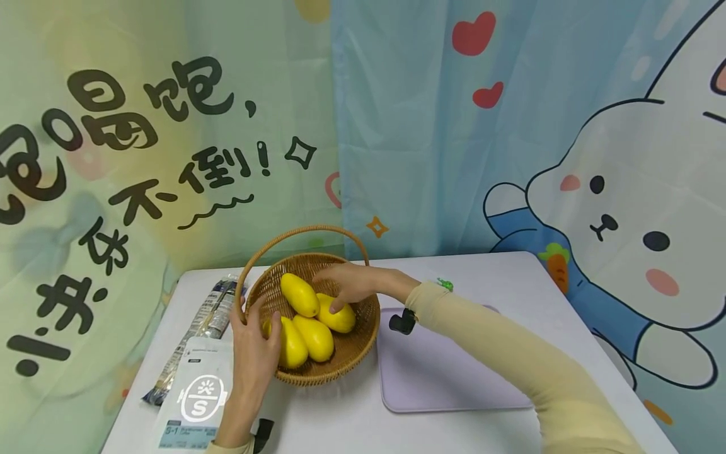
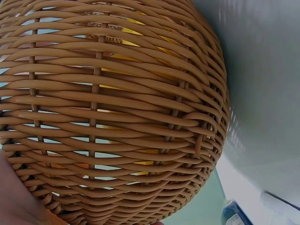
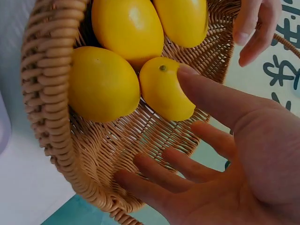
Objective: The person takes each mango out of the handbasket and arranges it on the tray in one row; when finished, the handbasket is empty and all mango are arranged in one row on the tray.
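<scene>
A brown wicker basket (image 1: 363,343) with an arched handle (image 1: 306,228) stands on the table, holding several yellow mangoes (image 1: 299,295). At its left rim my left hand (image 1: 255,347) grips the edge, one digit showing inside near the mangoes. The left wrist view is mostly filled by the basket's woven side (image 2: 117,103). My right hand (image 1: 354,284) reaches in over the basket from the right. Its fingers are spread, and the thumb lies over the end of one mango (image 3: 161,93); whether it touches is hard to tell. Nothing is gripped in that hand.
A lilac mat or board (image 1: 448,378) lies right of the basket, partly under my right forearm. On the left are a white and blue pouch (image 1: 195,384) and long silver packets (image 1: 215,315). A small green object (image 1: 445,284) sits behind the right arm. Printed curtains (image 1: 397,157) hang behind the table.
</scene>
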`<action>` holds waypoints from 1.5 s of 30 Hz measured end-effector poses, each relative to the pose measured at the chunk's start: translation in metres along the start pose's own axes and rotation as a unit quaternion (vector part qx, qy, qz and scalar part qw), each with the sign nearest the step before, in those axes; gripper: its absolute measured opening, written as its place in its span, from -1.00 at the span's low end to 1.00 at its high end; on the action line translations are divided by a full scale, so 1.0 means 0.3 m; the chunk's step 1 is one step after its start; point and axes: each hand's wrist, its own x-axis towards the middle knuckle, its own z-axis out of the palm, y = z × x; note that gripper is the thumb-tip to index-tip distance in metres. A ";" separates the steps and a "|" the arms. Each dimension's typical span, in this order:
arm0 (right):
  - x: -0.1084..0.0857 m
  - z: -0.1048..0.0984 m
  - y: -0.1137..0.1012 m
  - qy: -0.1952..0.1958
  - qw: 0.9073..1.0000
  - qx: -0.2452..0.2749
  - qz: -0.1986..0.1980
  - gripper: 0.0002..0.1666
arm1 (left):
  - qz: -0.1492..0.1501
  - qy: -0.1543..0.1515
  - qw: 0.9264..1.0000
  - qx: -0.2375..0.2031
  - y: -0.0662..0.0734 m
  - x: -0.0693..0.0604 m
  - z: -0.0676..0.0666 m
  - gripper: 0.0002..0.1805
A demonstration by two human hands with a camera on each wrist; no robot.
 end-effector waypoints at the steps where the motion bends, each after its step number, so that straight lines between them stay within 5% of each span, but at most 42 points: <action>1: 0.007 0.002 -0.002 -0.007 1.000 -0.002 0.005 -0.16 | 0.000 0.001 1.000 0.000 -0.001 -0.002 0.000 -0.55; 17: 0.073 0.058 0.025 -0.050 0.996 -0.017 0.076 -0.07 | -0.002 0.002 1.000 -0.015 0.002 -0.006 0.004 -0.54; 33: 0.091 0.115 0.018 -0.051 0.993 -0.024 0.099 -0.02 | -0.019 -0.008 1.000 -0.013 -0.001 -0.007 -0.003 -0.54; 45: 0.077 0.118 0.036 -0.041 0.996 -0.021 0.075 -0.06 | -0.021 -0.010 1.000 -0.010 -0.006 0.001 0.005 -0.55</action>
